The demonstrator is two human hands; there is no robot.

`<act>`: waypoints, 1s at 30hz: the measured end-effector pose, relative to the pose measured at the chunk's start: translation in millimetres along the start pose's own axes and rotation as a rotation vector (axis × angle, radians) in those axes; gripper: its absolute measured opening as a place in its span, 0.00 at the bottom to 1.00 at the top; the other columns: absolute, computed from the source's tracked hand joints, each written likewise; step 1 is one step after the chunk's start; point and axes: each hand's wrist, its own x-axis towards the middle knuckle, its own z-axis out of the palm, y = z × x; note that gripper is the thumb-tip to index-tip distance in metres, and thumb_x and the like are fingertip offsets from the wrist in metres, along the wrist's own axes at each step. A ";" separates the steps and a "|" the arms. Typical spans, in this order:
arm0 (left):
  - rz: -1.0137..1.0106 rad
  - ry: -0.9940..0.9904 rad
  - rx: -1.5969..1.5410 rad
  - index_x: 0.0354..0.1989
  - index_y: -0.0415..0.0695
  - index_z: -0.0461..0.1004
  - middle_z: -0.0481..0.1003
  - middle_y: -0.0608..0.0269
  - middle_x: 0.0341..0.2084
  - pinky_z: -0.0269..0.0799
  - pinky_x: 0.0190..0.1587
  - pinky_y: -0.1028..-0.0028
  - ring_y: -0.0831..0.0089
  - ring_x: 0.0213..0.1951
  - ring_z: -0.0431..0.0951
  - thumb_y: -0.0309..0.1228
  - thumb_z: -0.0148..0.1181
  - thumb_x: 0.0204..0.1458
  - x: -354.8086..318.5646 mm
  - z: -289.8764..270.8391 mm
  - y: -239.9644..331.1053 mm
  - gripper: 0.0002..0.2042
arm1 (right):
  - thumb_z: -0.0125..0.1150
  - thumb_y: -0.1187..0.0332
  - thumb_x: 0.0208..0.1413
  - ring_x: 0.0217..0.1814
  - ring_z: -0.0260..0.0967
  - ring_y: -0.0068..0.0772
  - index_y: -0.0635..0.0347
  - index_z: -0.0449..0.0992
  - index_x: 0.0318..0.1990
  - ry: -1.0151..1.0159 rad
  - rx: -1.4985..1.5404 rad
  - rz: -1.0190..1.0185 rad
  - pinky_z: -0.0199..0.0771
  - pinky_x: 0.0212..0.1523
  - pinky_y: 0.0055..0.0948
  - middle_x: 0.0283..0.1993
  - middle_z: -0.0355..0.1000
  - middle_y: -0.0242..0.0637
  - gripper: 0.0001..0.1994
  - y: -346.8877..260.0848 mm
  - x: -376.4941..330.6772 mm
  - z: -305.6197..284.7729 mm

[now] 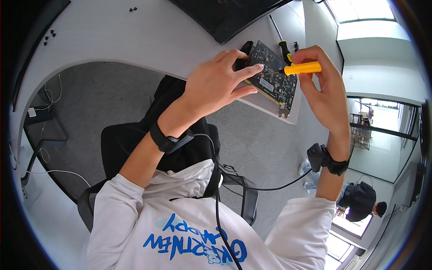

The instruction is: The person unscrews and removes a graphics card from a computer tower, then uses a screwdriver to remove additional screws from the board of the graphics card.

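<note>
Fingers of the right hand, in the upper right of the frame, are closed around the yellow handle of a screwdriver, whose thin shaft points left and meets the face of a dark circuit board. The left hand, just left of centre near the top, grips the board's left end: the fingers curl over its upper edge and the thumb side presses along its lower edge, so the hand is clamped on the board. The board lies tilted at the corner of a pale grey desk that arcs across the upper frame.

Just above the board, a second screwdriver with a black and yellow handle lies on the desk. A dark flat panel sits at the top centre. A few small black screws are scattered at the upper left, and two more near the top edge.

Both wrists wear black bands; a black cable runs from the right wrist across the white sweatshirt. Below the hands are a black chair and grey floor. At the lower right, another person in dark clothing bends forward, well apart.
</note>
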 end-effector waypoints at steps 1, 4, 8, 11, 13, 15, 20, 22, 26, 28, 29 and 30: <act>0.001 0.002 -0.001 0.61 0.64 0.77 0.74 0.71 0.48 0.78 0.35 0.75 0.74 0.35 0.77 0.45 0.72 0.52 0.5 0.4 0.6 0.26 | 0.66 0.74 0.58 0.36 0.72 0.29 0.61 0.76 0.46 0.000 -0.002 0.000 0.68 0.36 0.26 0.40 0.77 0.35 0.10 -0.9 -0.6 0.2; 0.001 0.020 -0.007 0.61 0.64 0.77 0.74 0.71 0.48 0.78 0.34 0.75 0.75 0.35 0.77 0.45 0.71 0.52 -0.1 0.8 1.0 0.25 | 0.67 0.71 0.60 0.37 0.78 0.31 0.61 0.77 0.46 0.154 -0.266 0.044 0.71 0.35 0.27 0.39 0.80 0.39 0.10 -17.6 2.7 5.5; 0.007 0.022 0.014 0.61 0.64 0.77 0.74 0.71 0.48 0.78 0.34 0.75 0.75 0.35 0.77 0.45 0.71 0.53 0.8 0.9 1.2 0.25 | 0.68 0.69 0.60 0.39 0.81 0.32 0.60 0.78 0.48 0.059 -0.429 0.300 0.74 0.35 0.29 0.38 0.80 0.42 0.11 -14.1 0.1 2.7; 0.000 0.014 0.009 0.62 0.64 0.77 0.74 0.71 0.48 0.78 0.35 0.75 0.75 0.35 0.77 0.45 0.71 0.52 0.3 1.5 0.9 0.26 | 0.68 0.71 0.60 0.38 0.79 0.30 0.59 0.78 0.50 0.078 -0.272 0.068 0.74 0.36 0.29 0.38 0.78 0.41 0.12 -12.9 -3.3 -0.4; -0.002 0.012 0.004 0.62 0.64 0.77 0.74 0.71 0.48 0.78 0.35 0.75 0.74 0.36 0.77 0.45 0.71 0.52 -0.1 2.8 0.8 0.26 | 0.68 0.72 0.60 0.38 0.78 0.29 0.58 0.77 0.51 0.056 -0.203 0.006 0.74 0.36 0.29 0.37 0.77 0.40 0.13 -12.7 -4.3 -0.2; -0.006 0.003 -0.005 0.62 0.65 0.77 0.74 0.70 0.48 0.78 0.35 0.75 0.74 0.36 0.77 0.45 0.71 0.52 0.3 2.3 0.6 0.26 | 0.67 0.72 0.60 0.38 0.76 0.28 0.57 0.77 0.51 0.101 -0.049 -0.057 0.73 0.35 0.30 0.37 0.75 0.38 0.13 -8.1 -4.7 5.7; 0.000 0.015 -0.002 0.62 0.65 0.77 0.74 0.70 0.48 0.78 0.36 0.75 0.74 0.37 0.78 0.45 0.71 0.52 0.9 1.4 1.4 0.26 | 0.68 0.71 0.60 0.38 0.77 0.28 0.57 0.76 0.52 0.122 -0.382 0.199 0.73 0.34 0.29 0.37 0.76 0.39 0.14 -19.3 0.5 7.7; 0.003 0.020 -0.004 0.62 0.65 0.77 0.74 0.71 0.47 0.78 0.36 0.75 0.74 0.37 0.78 0.46 0.71 0.52 0.1 2.4 0.6 0.26 | 0.68 0.71 0.61 0.38 0.77 0.28 0.57 0.76 0.53 0.032 -0.516 0.460 0.73 0.34 0.29 0.37 0.76 0.39 0.14 -21.6 -0.1 5.7; -0.002 0.012 0.012 0.62 0.66 0.77 0.74 0.71 0.48 0.78 0.35 0.75 0.75 0.37 0.78 0.46 0.71 0.52 -0.3 2.7 -0.6 0.26 | 0.65 0.73 0.61 0.37 0.75 0.24 0.56 0.76 0.53 0.047 -0.252 0.154 0.70 0.33 0.26 0.40 0.76 0.36 0.14 -15.6 -5.1 2.7; -0.008 0.002 0.006 0.61 0.66 0.77 0.74 0.71 0.48 0.78 0.35 0.75 0.75 0.36 0.78 0.46 0.71 0.53 -0.8 3.7 0.1 0.25 | 0.64 0.74 0.61 0.37 0.74 0.23 0.56 0.76 0.53 0.045 -0.190 0.086 0.69 0.33 0.25 0.41 0.75 0.35 0.14 -13.9 -6.9 0.5; -0.013 0.000 0.003 0.61 0.66 0.77 0.74 0.71 0.48 0.78 0.35 0.75 0.75 0.36 0.78 0.46 0.71 0.53 -0.4 3.5 0.5 0.25 | 0.64 0.74 0.61 0.37 0.73 0.22 0.56 0.76 0.54 0.019 -0.130 0.062 0.69 0.33 0.25 0.41 0.75 0.34 0.14 -10.6 -7.0 -1.1; -0.017 -0.003 0.000 0.61 0.65 0.77 0.74 0.70 0.48 0.78 0.35 0.75 0.75 0.36 0.78 0.47 0.71 0.53 0.4 3.4 1.0 0.25 | 0.63 0.75 0.61 0.37 0.72 0.21 0.55 0.76 0.54 -0.006 -0.071 0.039 0.69 0.34 0.24 0.42 0.74 0.33 0.14 -8.4 -6.9 -2.2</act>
